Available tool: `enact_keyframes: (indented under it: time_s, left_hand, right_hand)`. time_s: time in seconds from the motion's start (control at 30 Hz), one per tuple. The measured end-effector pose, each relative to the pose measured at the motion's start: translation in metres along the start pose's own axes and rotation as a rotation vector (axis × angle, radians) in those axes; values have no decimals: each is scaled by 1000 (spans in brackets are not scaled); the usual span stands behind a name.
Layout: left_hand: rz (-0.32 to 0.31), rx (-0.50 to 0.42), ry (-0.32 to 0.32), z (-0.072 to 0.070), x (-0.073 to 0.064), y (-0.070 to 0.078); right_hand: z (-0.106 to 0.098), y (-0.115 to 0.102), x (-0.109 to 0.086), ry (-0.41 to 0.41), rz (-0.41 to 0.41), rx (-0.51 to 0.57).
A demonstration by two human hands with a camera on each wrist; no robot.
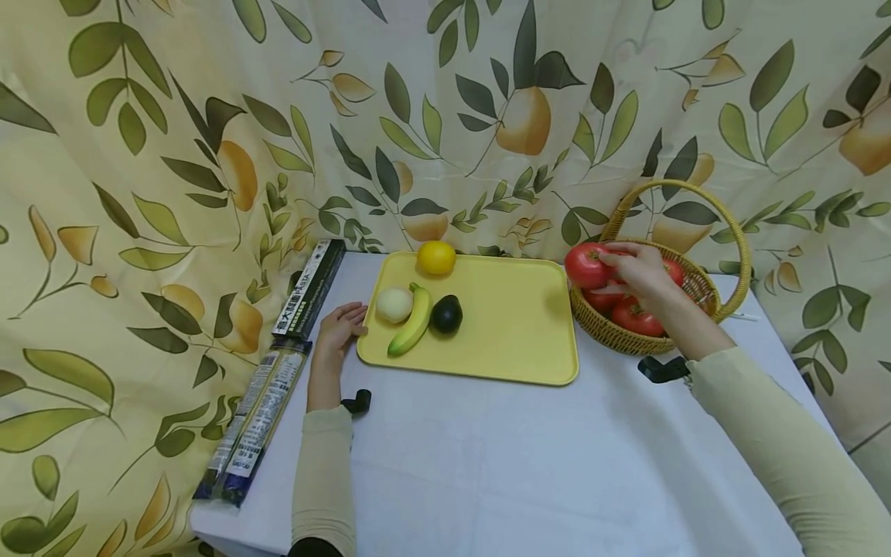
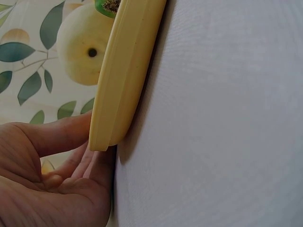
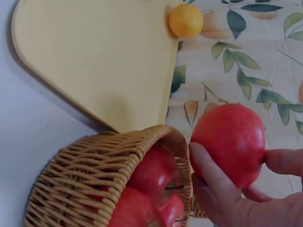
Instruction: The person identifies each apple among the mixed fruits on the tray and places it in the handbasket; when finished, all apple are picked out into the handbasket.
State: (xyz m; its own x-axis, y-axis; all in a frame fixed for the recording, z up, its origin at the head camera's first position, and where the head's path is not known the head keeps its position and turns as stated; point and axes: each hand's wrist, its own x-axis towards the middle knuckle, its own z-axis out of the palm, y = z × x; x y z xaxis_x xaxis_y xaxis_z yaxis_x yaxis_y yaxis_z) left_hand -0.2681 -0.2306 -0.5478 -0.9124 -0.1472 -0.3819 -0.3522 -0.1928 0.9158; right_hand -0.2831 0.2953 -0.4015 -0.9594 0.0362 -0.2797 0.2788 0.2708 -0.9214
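My left hand (image 1: 337, 333) holds the left rim of a yellow tray (image 1: 515, 333); the left wrist view shows the digits at the tray's edge (image 2: 118, 90), one against its rim and others low by the tablecloth. On the tray lie a pale round fruit (image 1: 394, 305), a banana (image 1: 412, 321), an avocado (image 1: 446, 315) and a lemon (image 1: 436, 257). Above the wicker basket (image 1: 612, 338), my right hand (image 1: 643, 275) grips a red round fruit (image 3: 229, 144) between thumb and fingers. More red fruits (image 3: 151, 172) sit inside the basket.
Two long packages, a black box (image 1: 309, 290) and a clear-wrapped pack (image 1: 254, 418), lie along the table's left edge. A leaf-patterned curtain (image 1: 473, 155) hangs behind and to the sides. The basket's tall handle (image 1: 741, 240) arches up at the right. White cloth (image 1: 487, 456) covers the table.
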Motion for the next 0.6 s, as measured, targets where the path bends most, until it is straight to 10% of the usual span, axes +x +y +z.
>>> enact_keyframes:
  time_s: [0.6]
  left_hand:
    - [-15,-24,-2,0,0,1]
  right_hand:
    - [-23,11,3,21,46,19]
